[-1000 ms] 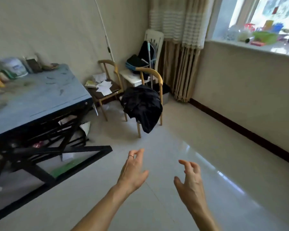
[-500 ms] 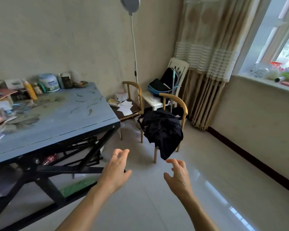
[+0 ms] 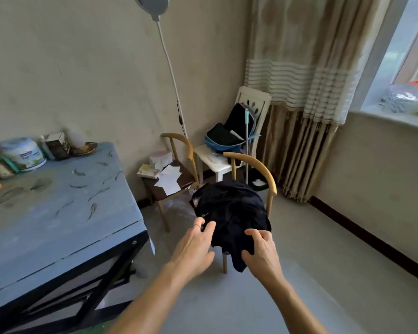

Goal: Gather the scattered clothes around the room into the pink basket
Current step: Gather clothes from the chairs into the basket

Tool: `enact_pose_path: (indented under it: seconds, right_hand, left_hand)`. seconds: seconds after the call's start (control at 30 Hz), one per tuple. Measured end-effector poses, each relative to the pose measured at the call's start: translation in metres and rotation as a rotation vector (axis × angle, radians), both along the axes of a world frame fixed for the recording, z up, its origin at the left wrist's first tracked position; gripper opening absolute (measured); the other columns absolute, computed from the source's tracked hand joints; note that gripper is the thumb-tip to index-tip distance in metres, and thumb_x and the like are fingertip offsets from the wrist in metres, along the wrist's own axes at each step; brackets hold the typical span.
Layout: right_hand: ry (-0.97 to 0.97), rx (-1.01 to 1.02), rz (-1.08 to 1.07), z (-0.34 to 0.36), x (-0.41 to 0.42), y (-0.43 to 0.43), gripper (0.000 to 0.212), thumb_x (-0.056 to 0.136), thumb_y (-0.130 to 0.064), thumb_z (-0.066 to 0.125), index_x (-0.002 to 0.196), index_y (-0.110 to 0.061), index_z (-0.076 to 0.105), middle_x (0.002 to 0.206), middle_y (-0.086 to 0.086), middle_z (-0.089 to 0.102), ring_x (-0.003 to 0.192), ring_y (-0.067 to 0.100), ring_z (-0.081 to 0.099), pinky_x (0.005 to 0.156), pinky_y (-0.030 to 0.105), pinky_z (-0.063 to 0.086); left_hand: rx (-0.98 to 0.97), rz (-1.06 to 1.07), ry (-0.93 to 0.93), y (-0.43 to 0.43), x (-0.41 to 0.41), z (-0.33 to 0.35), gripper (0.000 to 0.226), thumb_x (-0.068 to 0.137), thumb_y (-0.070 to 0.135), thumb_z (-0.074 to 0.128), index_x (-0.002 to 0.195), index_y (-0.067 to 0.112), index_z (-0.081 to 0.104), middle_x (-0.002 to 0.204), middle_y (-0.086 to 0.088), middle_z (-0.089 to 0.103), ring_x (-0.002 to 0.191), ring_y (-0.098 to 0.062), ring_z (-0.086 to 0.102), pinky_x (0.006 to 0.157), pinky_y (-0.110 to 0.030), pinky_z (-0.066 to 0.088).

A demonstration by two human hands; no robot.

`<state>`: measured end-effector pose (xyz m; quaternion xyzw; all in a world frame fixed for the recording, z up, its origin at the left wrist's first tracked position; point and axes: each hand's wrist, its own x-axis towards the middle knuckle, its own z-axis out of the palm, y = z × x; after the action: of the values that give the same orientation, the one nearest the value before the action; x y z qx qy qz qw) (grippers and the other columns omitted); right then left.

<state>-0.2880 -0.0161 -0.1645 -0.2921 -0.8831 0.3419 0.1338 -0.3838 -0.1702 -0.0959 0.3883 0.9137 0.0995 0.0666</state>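
A black garment (image 3: 232, 210) is bunched on the seat of a wooden chair (image 3: 263, 174) and hangs over its front edge. My left hand (image 3: 193, 247) reaches to the garment's left edge with fingers spread and nearly straight. My right hand (image 3: 261, 251) is at the garment's lower front, fingers loosely bent over the cloth, without a clear grip. The pink basket is out of view.
A blue-topped table (image 3: 58, 213) with black legs stands at the left, with jars and boxes at its back. A second wooden chair (image 3: 171, 179) holds papers. A white chair (image 3: 227, 162) carries a backpack. A floor lamp pole, a curtain and a window sill lie behind.
I have come closer to the chair. Both hands have moved forward from mid-air to the black garment and now reach its front edge.
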Motion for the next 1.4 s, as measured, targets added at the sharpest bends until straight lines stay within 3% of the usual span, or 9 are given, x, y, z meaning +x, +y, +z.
enact_pose_path:
  seconds: [0.3, 0.53, 0.7, 0.93, 1.07, 1.17, 1.27, 1.4]
  right_hand:
    - [-0.091, -0.002, -0.042, -0.012, -0.088, 0.104, 0.052, 0.081, -0.011, 0.060, 0.131, -0.019, 0.046, 0.125, 0.004, 0.039, 0.108, 0.024, 0.045, 0.085, 0.027, 0.043]
    - [-0.232, -0.017, -0.114, -0.049, -0.159, 0.172, 0.052, 0.083, -0.012, 0.057, 0.132, -0.021, 0.042, 0.126, 0.003, 0.036, 0.109, 0.022, 0.043, 0.085, 0.024, 0.040]
    - [-0.351, -0.054, -0.178, -0.083, -0.236, 0.227, 0.054, 0.083, -0.011, 0.058, 0.132, -0.022, 0.041, 0.126, 0.002, 0.036, 0.108, 0.021, 0.043, 0.085, 0.023, 0.040]
    - [-0.454, -0.128, -0.202, -0.148, -0.303, 0.270, 0.056, 0.079, -0.006, 0.059, 0.132, -0.017, 0.043, 0.120, 0.005, 0.038, 0.106, 0.028, 0.045, 0.085, 0.027, 0.041]
    - [-0.516, -0.121, -0.164, -0.187, -0.339, 0.306, 0.063, 0.075, -0.007, 0.060, 0.134, -0.016, 0.042, 0.125, 0.010, 0.037, 0.106, 0.034, 0.046, 0.086, 0.037, 0.046]
    - [-0.576, -0.104, -0.124, -0.211, -0.363, 0.327, 0.077, 0.073, -0.010, 0.062, 0.142, -0.021, 0.030, 0.140, 0.013, 0.029, 0.117, 0.039, 0.041, 0.090, 0.046, 0.047]
    - [-0.688, -0.095, -0.062, -0.245, -0.379, 0.340, 0.097, 0.074, -0.014, 0.068, 0.149, -0.029, 0.009, 0.156, 0.010, 0.003, 0.138, 0.039, 0.017, 0.104, 0.052, 0.037]
    - [-0.777, -0.045, -0.008, -0.290, -0.388, 0.355, 0.115, 0.074, -0.018, 0.076, 0.149, -0.036, -0.009, 0.158, 0.005, -0.018, 0.145, 0.036, -0.004, 0.112, 0.055, 0.025]
  left_hand:
    - [-0.056, -0.019, -0.073, 0.102, -0.114, -0.032, 0.049, 0.085, 0.015, 0.059, 0.128, 0.019, 0.035, 0.138, -0.007, 0.025, 0.103, -0.027, 0.052, 0.079, -0.038, 0.051]
    - [-0.133, -0.122, -0.160, 0.192, -0.202, -0.086, 0.047, 0.086, 0.013, 0.057, 0.128, 0.017, 0.036, 0.139, -0.008, 0.024, 0.097, -0.026, 0.051, 0.069, -0.032, 0.045]
    - [-0.217, -0.148, -0.205, 0.251, -0.299, -0.127, 0.051, 0.086, 0.007, 0.054, 0.132, 0.017, 0.034, 0.147, -0.013, 0.018, 0.110, -0.027, 0.048, 0.081, -0.031, 0.049]
    - [-0.352, -0.174, -0.295, 0.316, -0.376, -0.202, 0.051, 0.086, 0.008, 0.055, 0.131, 0.018, 0.033, 0.149, -0.013, 0.017, 0.118, -0.030, 0.042, 0.082, -0.033, 0.047]
    - [-0.340, -0.215, -0.316, 0.359, -0.394, -0.245, 0.071, 0.084, 0.029, 0.067, 0.139, 0.020, 0.023, 0.147, -0.011, 0.016, 0.123, -0.031, 0.037, 0.085, -0.035, 0.048]
    - [-0.351, -0.211, -0.305, 0.384, -0.405, -0.274, 0.098, 0.076, 0.044, 0.074, 0.147, 0.023, 0.009, 0.152, -0.012, 0.008, 0.134, -0.035, 0.024, 0.097, -0.044, 0.041]
    - [-0.394, -0.237, -0.260, 0.399, -0.406, -0.317, 0.125, 0.067, 0.052, 0.078, 0.149, 0.028, -0.013, 0.158, -0.010, -0.011, 0.144, -0.039, 0.001, 0.111, -0.055, 0.024]
    - [-0.454, -0.342, -0.106, 0.407, -0.402, -0.376, 0.139, 0.062, 0.053, 0.081, 0.145, 0.029, -0.028, 0.156, -0.013, -0.026, 0.143, -0.043, -0.014, 0.112, -0.065, 0.006]
